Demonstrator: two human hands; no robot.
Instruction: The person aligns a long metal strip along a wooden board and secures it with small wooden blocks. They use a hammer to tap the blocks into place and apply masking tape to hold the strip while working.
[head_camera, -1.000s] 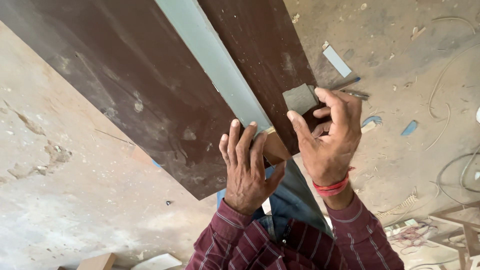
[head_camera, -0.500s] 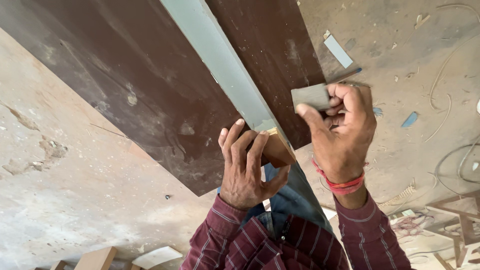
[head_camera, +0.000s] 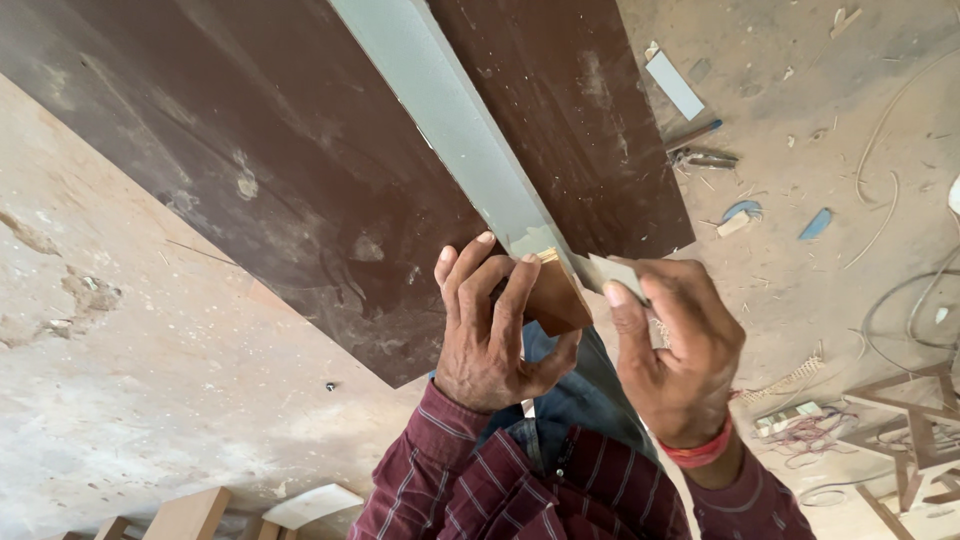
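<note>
The left hand (head_camera: 495, 330) clamps the near corner of the dark brown laminated board (head_camera: 300, 190); the right hand (head_camera: 675, 350) pinches a small grey sanding pad (head_camera: 612, 272) against its pale grey edge strip (head_camera: 450, 110). A slip could scuff the laminate or scrape fingers.

We see a dusty bare concrete floor (head_camera: 150, 400) in daylight, littered with wood offcuts (head_camera: 190, 515) at lower left, a white strip (head_camera: 674, 85), blue scraps (head_camera: 815, 223), a pencil (head_camera: 692, 134), thin cables (head_camera: 900, 310) and a small wooden frame (head_camera: 910, 440) at lower right.
</note>
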